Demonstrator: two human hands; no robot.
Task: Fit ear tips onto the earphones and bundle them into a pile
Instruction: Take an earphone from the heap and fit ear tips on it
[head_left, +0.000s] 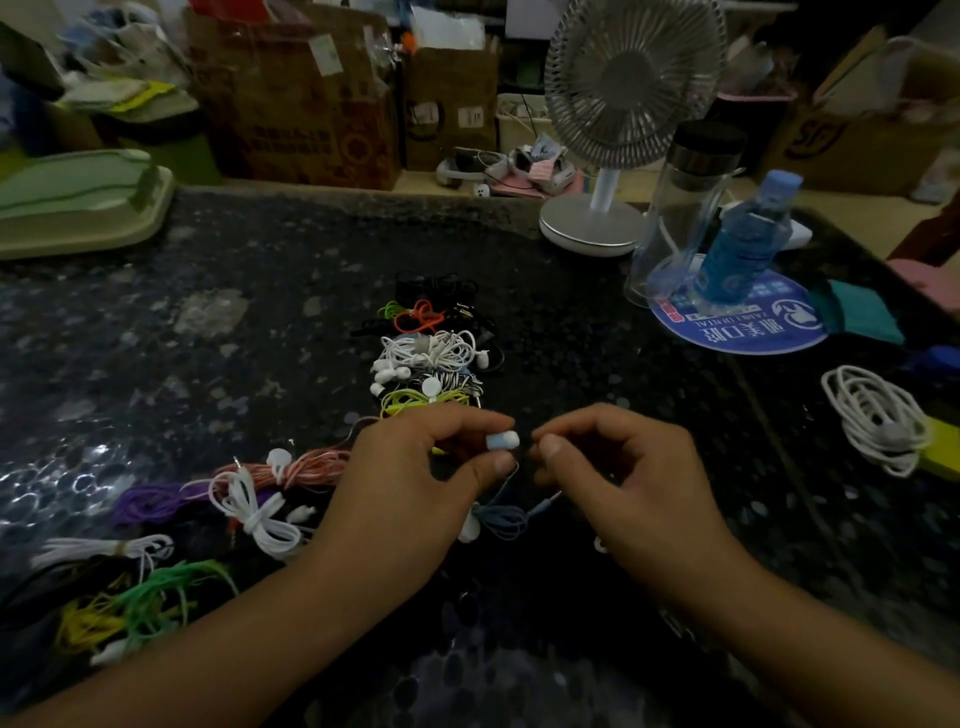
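Both forearms reach in from the bottom corners of the frame and meet just below centre, wrists raised off the dark speckled surface. The left hand has its fingers curled, thumb and forefinger pinching a pale blue-white earbud. The right hand faces it, fingers curled too, thumb and forefinger pressed together just beside the earbud (whatever they pinch is too small and dark to make out). Below the hands, the blue cord of this earphone hangs in a loose coil with a second white bud.

The pile of bundled earphones lies just above the hands in the centre of the frame. More coiled earphones spread over the lower left, and a white cable bundle sits at the right edge.

Open surface stretches across the left and upper middle. The upper right is crowded by a desk fan, a clear bottle and a blue bottle on a round blue mat.
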